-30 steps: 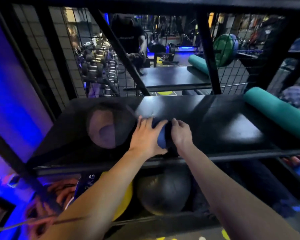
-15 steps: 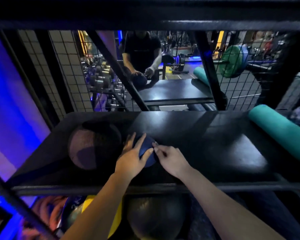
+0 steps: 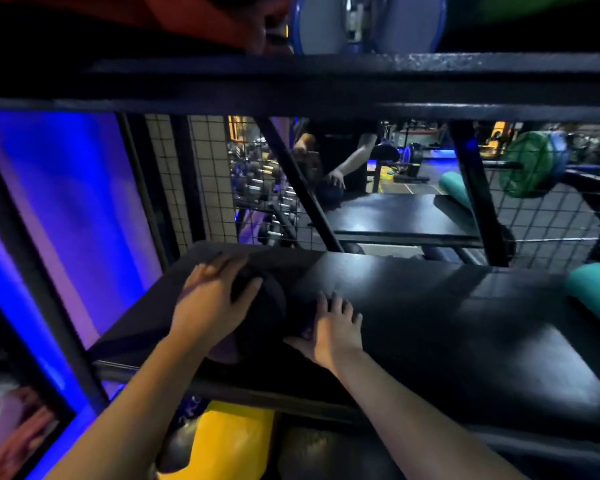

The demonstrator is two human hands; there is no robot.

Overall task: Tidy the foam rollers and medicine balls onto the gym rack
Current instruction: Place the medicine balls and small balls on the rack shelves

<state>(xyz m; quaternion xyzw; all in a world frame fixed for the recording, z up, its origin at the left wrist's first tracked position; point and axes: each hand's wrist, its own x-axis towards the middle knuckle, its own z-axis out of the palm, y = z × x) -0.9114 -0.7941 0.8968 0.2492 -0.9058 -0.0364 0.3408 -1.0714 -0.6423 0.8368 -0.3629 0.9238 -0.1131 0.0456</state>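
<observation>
Grips both spread: left hand (image 3: 211,308) on medicine ball (image 3: 269,308) (dark, blurred), right hand (image 3: 334,332) beside.

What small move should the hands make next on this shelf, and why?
Probably ease the left hand off the dark medicine ball, checking it stays put: the ball already sits on the rack shelf, and the right hand lies flat beside it, well placed to block a roll.

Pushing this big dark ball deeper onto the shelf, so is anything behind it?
Nothing visible does: behind the dark round medicine ball under the left hand, the black rack shelf lies bare to its back edge.
</observation>
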